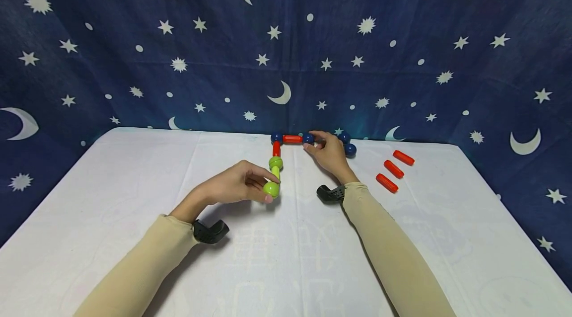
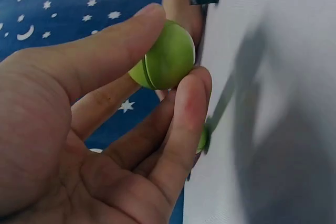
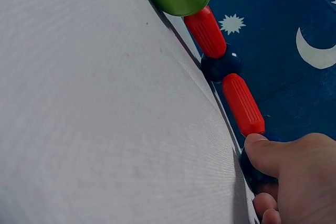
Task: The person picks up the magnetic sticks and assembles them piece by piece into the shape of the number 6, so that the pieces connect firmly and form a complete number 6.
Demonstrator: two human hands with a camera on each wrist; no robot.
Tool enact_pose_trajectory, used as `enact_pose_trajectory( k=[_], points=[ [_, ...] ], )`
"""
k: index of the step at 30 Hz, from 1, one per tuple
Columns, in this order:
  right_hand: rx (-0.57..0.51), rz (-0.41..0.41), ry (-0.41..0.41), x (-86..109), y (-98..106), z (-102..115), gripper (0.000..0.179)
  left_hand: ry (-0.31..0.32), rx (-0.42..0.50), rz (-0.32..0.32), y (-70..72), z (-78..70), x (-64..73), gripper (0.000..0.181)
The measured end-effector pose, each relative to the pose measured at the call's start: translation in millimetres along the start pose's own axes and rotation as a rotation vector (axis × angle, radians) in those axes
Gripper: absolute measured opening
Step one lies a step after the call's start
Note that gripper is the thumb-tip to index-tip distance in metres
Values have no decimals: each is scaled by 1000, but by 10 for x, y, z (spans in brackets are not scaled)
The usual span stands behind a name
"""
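On the white table, balls and sticks are joined in an L-shaped chain. My left hand pinches the green ball at its near end between thumb and fingers; a short green stick links it to another green ball. Behind that, a red stick runs to the dark blue corner ball. From the corner a second red stick extends right to a blue ball. My right hand grips this end ball, partly covering it in the right wrist view.
Two loose blue balls lie just right of my right hand. Farther right, three loose red sticks lie in a slanted row. A dark blue cloth with moons and stars hangs behind the table's back edge.
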State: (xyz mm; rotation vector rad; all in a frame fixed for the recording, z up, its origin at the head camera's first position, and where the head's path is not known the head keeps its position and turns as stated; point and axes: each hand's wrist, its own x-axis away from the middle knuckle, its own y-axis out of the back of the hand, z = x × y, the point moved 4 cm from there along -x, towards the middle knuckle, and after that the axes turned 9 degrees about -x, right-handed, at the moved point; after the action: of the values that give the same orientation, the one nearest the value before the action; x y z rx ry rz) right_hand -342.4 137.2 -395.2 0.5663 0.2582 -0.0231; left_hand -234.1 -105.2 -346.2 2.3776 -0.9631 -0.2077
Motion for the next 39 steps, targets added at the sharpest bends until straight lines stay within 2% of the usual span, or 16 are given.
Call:
enact_pose_trajectory(
  k=[6, 14, 22, 29, 35, 39],
  points=[
    [4, -1, -8, 5, 2, -8, 46, -20, -36, -18, -65, 19, -38, 41],
    [6, 2, 1, 4, 0, -15, 46, 2, -41, -61, -93, 55, -67, 41],
    [4, 0, 6, -5, -7, -20, 46, -12, -121, -66, -153, 75, -98, 40],
    [-4, 0, 0, -7, -4, -24, 45, 11, -150, -63, -200, 59, -111, 41],
    [-12, 5, -4, -4, -4, -19, 46, 12, -171, -92, -112, 48, -81, 41],
    [-12, 7, -7, -7, -3, -16, 46, 66, -175, -190, -4, 86, -108, 39]
  ],
)
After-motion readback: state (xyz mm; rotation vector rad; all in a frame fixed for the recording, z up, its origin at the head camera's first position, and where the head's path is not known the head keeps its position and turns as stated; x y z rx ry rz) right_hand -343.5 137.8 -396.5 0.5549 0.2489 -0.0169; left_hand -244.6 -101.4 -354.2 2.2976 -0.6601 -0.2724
